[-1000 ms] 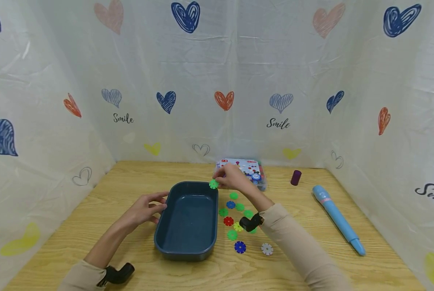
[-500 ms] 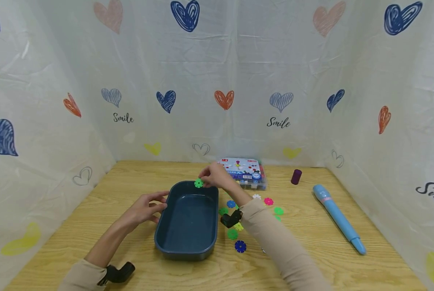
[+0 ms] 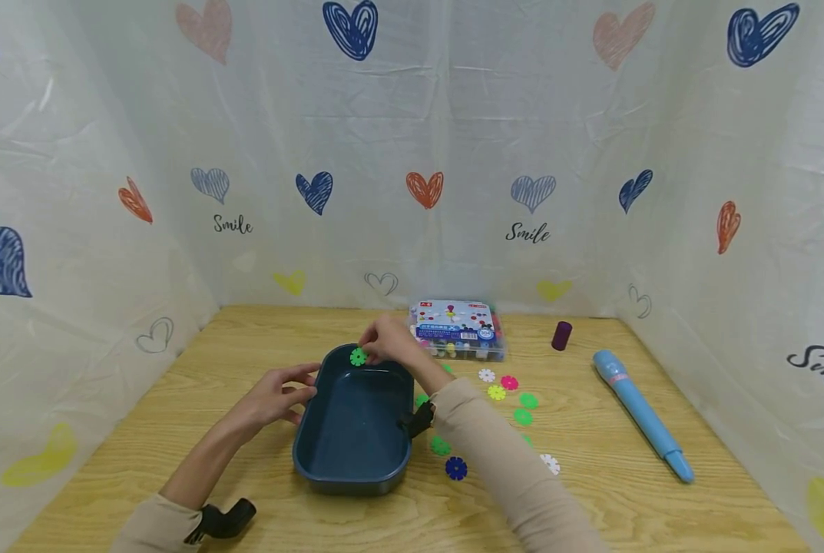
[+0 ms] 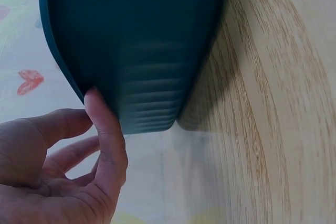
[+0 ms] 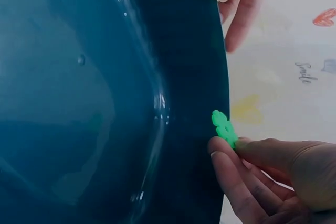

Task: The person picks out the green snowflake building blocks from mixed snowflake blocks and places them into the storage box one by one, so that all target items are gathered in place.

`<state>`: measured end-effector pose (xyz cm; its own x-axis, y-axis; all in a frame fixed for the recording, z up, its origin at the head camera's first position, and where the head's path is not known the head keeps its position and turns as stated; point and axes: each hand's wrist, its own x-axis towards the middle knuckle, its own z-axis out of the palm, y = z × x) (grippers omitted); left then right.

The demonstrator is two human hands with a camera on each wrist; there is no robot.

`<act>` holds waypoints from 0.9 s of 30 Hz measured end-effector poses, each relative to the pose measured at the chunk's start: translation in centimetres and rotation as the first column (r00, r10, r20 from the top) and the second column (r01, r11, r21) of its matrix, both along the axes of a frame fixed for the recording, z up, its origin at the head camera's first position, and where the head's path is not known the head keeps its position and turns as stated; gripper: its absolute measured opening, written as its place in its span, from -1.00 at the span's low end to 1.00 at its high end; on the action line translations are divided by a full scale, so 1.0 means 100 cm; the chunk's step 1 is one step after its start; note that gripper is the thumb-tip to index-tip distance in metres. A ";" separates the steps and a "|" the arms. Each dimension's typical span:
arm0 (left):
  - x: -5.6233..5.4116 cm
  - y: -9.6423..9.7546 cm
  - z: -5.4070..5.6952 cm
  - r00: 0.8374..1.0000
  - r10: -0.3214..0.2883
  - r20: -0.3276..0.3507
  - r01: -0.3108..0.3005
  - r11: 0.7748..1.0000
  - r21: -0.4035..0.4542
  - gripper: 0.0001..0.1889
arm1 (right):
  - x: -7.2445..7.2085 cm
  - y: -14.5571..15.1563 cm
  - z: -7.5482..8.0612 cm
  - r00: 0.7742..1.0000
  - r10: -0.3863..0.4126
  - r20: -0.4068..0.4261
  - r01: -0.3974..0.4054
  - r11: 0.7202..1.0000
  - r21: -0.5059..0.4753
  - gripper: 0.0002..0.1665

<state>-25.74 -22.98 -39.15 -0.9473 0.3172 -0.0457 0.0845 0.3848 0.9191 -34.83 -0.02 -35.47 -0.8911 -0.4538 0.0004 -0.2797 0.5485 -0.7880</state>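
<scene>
My right hand (image 3: 388, 339) pinches a green snowflake-shaped plastic disc (image 3: 359, 356) between thumb and fingertips. The disc is over the far end of a dark blue, rounded rectangular basin (image 3: 353, 482). In the right wrist view, the green disc (image 5: 225, 129) is tilted, with one edge toward the basin's wall (image 5: 194, 77). My left hand (image 3: 271, 399) touches the basin's left side near the rim with loosely bent fingers. The left wrist view has its fingers (image 4: 107, 140) against the outer wall (image 4: 142, 87). Inside the basin no disc shows.
Several loose discs lie right of the basin, including a dark blue one (image 3: 456, 468) and a pink one (image 3: 509, 382); my right forearm hides some. Behind them is a clear box (image 3: 456, 330). Farther right are a purple cylinder (image 3: 561, 336) and a blue microphone-shaped stick (image 3: 643, 415).
My right hand has carried the green disc leftward, from the basin's far right corner to over its far end. My left hand and the basin have stayed put.
</scene>
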 end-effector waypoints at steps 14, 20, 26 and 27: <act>0.000 -0.001 0.001 1.000 -0.004 0.009 0.004 1.000 -0.004 -0.42 | -0.001 -0.018 -0.012 0.999 -0.023 -0.040 0.027 0.993 0.117 -0.88; -0.001 0.000 0.001 1.000 -0.004 0.009 0.004 1.000 -0.006 -0.41 | 0.001 -0.024 -0.017 0.997 -0.025 -0.073 0.036 0.986 0.161 -0.89; -0.001 0.000 0.000 1.000 -0.002 0.006 0.002 1.000 -0.013 -0.41 | 0.004 -0.028 -0.021 0.992 -0.025 -0.122 0.049 0.978 0.203 -0.89; -0.001 0.000 0.000 1.000 -0.001 0.006 0.001 1.000 -0.014 -0.41 | 0.004 -0.029 -0.022 0.992 -0.026 -0.125 0.052 0.978 0.203 -0.89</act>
